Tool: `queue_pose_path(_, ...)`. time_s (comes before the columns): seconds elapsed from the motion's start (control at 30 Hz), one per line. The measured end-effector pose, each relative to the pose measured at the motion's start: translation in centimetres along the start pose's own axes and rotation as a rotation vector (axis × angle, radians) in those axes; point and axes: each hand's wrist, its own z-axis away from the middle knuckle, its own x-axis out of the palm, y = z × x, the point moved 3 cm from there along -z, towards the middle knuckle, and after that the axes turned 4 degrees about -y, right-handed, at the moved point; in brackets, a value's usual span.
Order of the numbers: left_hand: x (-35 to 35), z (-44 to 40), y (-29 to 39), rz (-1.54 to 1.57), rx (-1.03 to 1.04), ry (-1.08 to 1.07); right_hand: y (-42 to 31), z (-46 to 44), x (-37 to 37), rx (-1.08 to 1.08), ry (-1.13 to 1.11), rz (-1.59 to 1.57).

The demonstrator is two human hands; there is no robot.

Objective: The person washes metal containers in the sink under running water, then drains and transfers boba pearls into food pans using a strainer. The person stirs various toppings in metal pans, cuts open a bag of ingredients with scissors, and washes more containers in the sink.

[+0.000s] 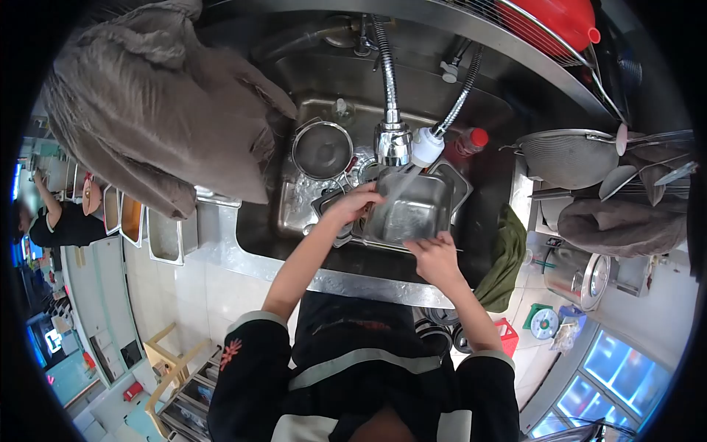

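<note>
A rectangular metal pan (416, 202) is tilted in the steel sink (258, 228), with water running into it from the white-tipped faucet (427, 146). My left hand (359, 202) is at the pan's left side, its fingers closed at the rim. Along the near right edge, my right hand (434, 256) grips the pan with curled fingers. Beside my left hand, other metal containers and a round strainer (322, 151) lie in the sink. A second chrome faucet (392, 142) hangs just above the pan.
A bottle with a red cap (479, 138) stands at the sink's back right. Green cloth (504, 261) drapes over the right edge, and a large grey-brown cloth (169, 103) hangs at the left. Strainers and ladles (617, 182) hang at the right. Another person (62, 221) is at the far left.
</note>
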Motion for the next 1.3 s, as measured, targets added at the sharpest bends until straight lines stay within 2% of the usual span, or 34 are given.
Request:
queue_pose_path(0.03,1.9,0.0,0.7,0.167,0.116,-0.035,0.6,0.3,-0.3,0.033,0.128,0.052)
queue_pose_path(0.1,2.3,-1.3,1.4,0.131,0.271,0.047,1.6,0.7,-0.2,0.093,0.385,0.159)
queue_pose_path(0.13,2.2,-1.6,1.8,0.136,0.307,0.098,2.5,0.6,0.8,0.301,0.379,0.083)
queue_pose_path(0.17,0.8,-2.0,2.1,0.007,0.333,0.221,3.8,0.4,3.0,0.493,0.49,-0.131)
queue_pose_path(0.23,0.7,-0.1,4.9,-0.055,0.735,0.342,6.6,-1.2,10.2,0.786,0.546,-0.605)
queue_pose_path(0.3,0.1,3.8,7.4,-0.24,0.836,0.474,8.9,-5.0,21.9,0.906,0.604,-1.287)
queue_pose_path(0.33,-0.3,5.8,8.3,-0.466,0.906,0.543,7.4,-7.0,22.0,0.847,0.539,-1.762)
queue_pose_path(0.37,-0.6,7.5,9.0,-0.698,0.967,0.609,6.5,-8.2,22.2,1.172,0.369,-1.865)
queue_pose_path(0.4,-0.7,9.0,9.2,-0.803,1.071,0.656,5.4,-9.3,22.2,1.509,0.214,-1.962)
queue_pose_path(0.43,-0.5,10.5,9.2,-0.912,1.174,0.701,5.2,-10.5,23.9,1.597,0.162,-1.967)
queue_pose_path(0.47,0.0,12.2,9.4,-1.01,1.211,0.688,5.9,-12.0,26.9,1.463,0.28,-2.061)
queue_pose_path(0.53,0.0,14.1,8.8,-1.439,1.345,0.738,7.9,-14.2,32.0,1.185,0.52,-2.219)
queue_pose_path(0.63,-0.7,16.7,7.3,-1.978,1.394,0.737,8.4,-14.5,28.7,0.919,0.595,-2.075)
queue_pose_path(0.67,-1.4,17.2,6.8,-2.072,1.407,0.744,6.5,-13.3,22.4,0.893,0.481,-2.163)
queue_pose_path(0.77,-2.1,18.3,6.7,-2.21,1.524,0.756,5.8,-12.2,15.4,0.778,-0.04,-2.218)
queue_pose_path(0.8,-2.3,18.9,6.7,-2.239,1.572,0.761,5.1,-12.0,12.8,0.706,-0.093,-2.113)
queue_pose_path(0.87,-2.4,19.7,6.3,-2.261,1.464,0.715,4.0,-12.6,9.5,0.53,-0.206,-1.798)
queue_pose_path(0.9,-2.3,20.2,6.0,-2.275,1.401,0.701,2.6,-12.7,7.3,0.441,-0.191,-1.547)
queue_pose_path(0.97,-2.0,21.5,4.5,-2.313,1.275,0.786,0.0,-12.8,3.0,0.175,-0.36,-0.751)
queue_pose_path(1.0,-2.1,22.2,3.3,-2.253,1.323,0.902,-1.1,-12.2,2.4,0.086,-0.278,-0.51)
queue_pose_path(1.03,-2.2,23.1,2.1,-2.186,1.375,1.01,-2.8,-11.0,0.8,0.11,-0.258,-0.276)
queue_pose_path(1.07,-2.5,24.0,1.0,-2.171,1.3,1.03,-2.8,-10.2,1.3,0.054,-0.187,-0.095)
queue_pose_path(1.17,-3.0,27.5,-2.1,-2.035,1.109,1.367,-1.7,-8.0,1.4,0.028,-0.019,0.069)
queue_pose_path(1.23,-4.1,29.4,-3.2,-2.021,1.01,1.553,-1.1,-6.8,0.6,0.051,0.051,-0.007)
queue_pose_path(1.3,-6.1,29.8,-4.3,-2.008,0.807,1.733,-0.8,-6.2,1.3,-0.018,0.175,0.009)
